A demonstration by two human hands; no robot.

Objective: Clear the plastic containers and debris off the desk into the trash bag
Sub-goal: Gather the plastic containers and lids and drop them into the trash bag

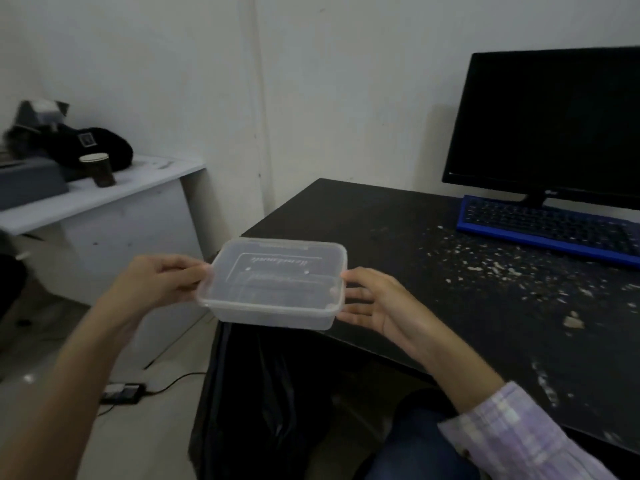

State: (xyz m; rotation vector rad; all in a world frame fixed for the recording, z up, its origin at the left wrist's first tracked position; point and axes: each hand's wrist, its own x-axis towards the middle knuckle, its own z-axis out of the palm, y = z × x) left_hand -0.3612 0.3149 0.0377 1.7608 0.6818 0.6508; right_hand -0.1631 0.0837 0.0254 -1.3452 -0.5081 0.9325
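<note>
A clear plastic container with its lid on hangs in the air at the left front corner of the black desk. My left hand grips its left end, thumb on the lid. My right hand holds its right end with straighter fingers along the side. Below the container, beside the desk, hangs an open black trash bag. Pale crumbs and scraps of debris lie scattered over the desk's middle and right.
A blue-edged keyboard and a dark monitor stand at the desk's back right. To the left is a white table with a paper cup and a black cap. A power strip lies on the floor.
</note>
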